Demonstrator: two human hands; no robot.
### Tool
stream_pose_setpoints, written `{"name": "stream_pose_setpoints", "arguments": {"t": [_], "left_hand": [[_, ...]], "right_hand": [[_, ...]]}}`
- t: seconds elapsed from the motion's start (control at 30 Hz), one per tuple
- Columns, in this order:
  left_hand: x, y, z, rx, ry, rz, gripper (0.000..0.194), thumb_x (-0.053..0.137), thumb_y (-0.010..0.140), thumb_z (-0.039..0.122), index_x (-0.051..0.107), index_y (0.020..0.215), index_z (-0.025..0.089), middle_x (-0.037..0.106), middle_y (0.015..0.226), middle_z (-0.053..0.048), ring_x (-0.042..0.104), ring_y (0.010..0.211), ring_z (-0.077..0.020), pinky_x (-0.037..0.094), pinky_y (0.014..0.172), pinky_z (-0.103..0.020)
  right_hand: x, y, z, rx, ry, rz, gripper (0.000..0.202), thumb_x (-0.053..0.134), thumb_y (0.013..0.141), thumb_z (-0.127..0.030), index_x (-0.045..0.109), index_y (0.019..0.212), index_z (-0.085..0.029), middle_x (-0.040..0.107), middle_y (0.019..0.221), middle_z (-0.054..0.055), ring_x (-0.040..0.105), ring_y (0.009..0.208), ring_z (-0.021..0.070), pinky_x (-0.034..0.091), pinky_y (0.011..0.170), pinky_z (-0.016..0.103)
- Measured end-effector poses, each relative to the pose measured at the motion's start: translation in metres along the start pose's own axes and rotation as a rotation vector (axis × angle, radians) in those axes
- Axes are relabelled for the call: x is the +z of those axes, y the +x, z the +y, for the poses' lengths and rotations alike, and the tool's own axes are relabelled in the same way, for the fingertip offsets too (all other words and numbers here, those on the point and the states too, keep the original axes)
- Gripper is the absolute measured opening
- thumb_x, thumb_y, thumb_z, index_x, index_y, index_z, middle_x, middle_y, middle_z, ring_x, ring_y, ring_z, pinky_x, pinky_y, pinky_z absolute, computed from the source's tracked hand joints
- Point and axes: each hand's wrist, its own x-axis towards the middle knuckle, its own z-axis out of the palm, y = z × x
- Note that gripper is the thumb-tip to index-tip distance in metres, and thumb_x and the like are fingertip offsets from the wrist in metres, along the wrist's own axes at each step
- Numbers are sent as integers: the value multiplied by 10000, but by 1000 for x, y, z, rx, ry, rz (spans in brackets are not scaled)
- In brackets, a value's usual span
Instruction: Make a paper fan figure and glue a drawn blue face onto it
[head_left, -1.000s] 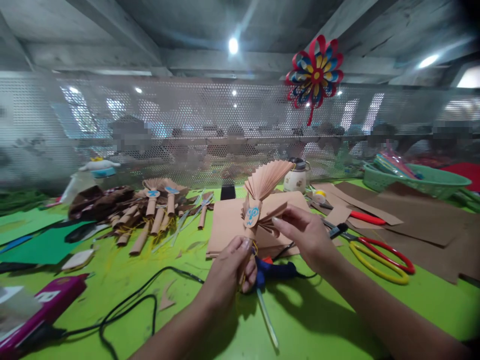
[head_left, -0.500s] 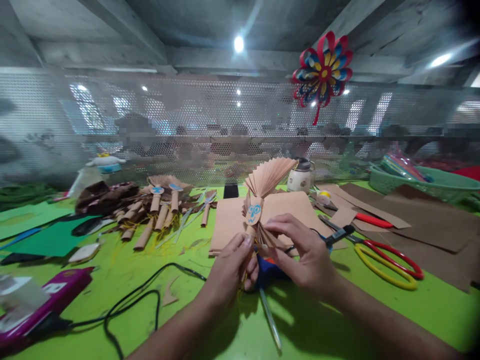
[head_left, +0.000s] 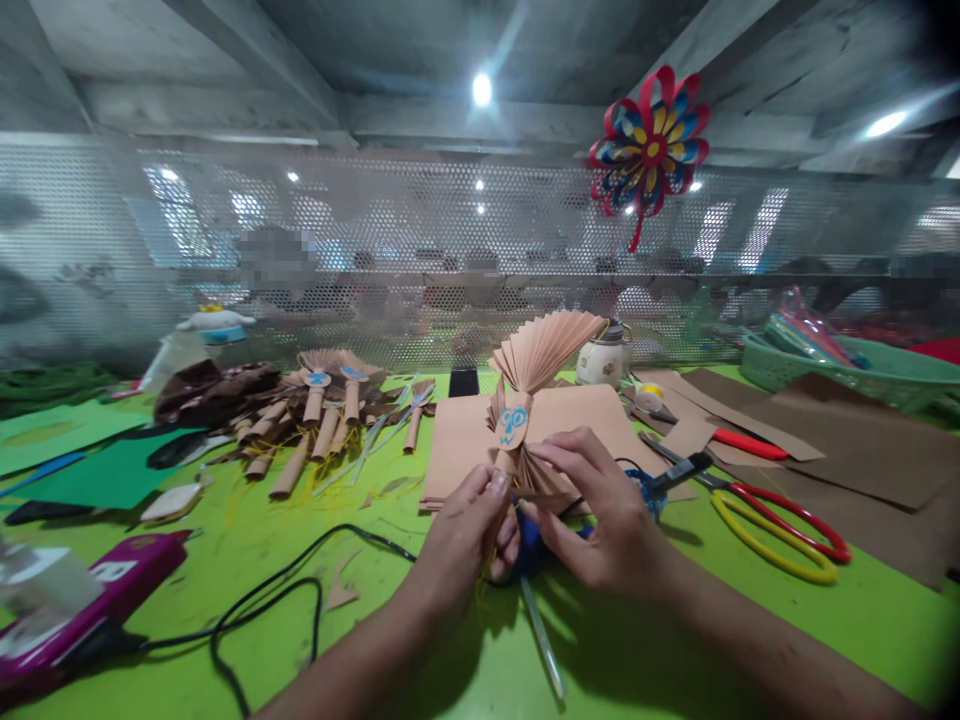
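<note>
In the middle, a brown paper figure point(head_left: 514, 425) stands upright: a rolled tube, an oval tag with blue drawing and a large pleated fan on top. My left hand point(head_left: 472, 520) pinches the lower end of its tube between thumb and fingers. My right hand point(head_left: 607, 510) is at the figure's right side, its fingertips on the upper edge of a small pleated paper wing point(head_left: 541, 478) and its thumb near the lower edge. Behind and below the hands lies a blue tool point(head_left: 531, 545), mostly hidden, with a clear stick point(head_left: 541, 635) jutting toward me.
Brown paper sheets point(head_left: 457, 440) lie behind the figure. Scissors point(head_left: 780, 525) with red and yellow handles are at the right. Several paper figures point(head_left: 322, 430) are piled at the left. A black cable point(head_left: 285, 570) runs from a purple power strip point(head_left: 127, 590). A green basket point(head_left: 862, 365) stands far right.
The right thumb has shifted slightly down, away from the tube. The left hand keeps its pinch on the figure, and the whole view has shifted a little.
</note>
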Motion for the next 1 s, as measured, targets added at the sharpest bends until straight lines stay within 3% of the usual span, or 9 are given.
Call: {"name": "stream_pose_setpoints", "arguments": {"t": [0.4,0.63,0.87,1.0], "left_hand": [[3,-3,0,37,44,51,248,447,947,370,423,792,178,438,571,45,403,459,-74,310,409,-168],[2,-2,1,37,0,-7,228,423,962,381,405,832,194,386,567,59,395,483,-87,273,404,-176],[-4,2,-1,37,6,-14,217,418,968,384,415,849,202,401,571,60,383,473,-83,280,419,-191],[-3,2,1,17,35,-15,208,442,954,385,420,858,201,406,567,60,395,464,-86,279,403,-184]], "right_hand": [[16,-9,-1,21,69,54,493,585,795,-45,503,1275,-122,544,1046,136,511,1001,246,489,842,411],[13,-6,1,38,114,136,499,566,781,-25,509,1263,-142,558,1036,115,528,981,233,485,832,390],[11,-7,7,239,98,132,225,553,794,-94,601,1001,-169,555,870,66,527,794,204,474,710,351],[12,-5,11,395,395,156,319,545,820,-120,550,1130,-194,596,962,72,589,863,201,512,805,368]]}}
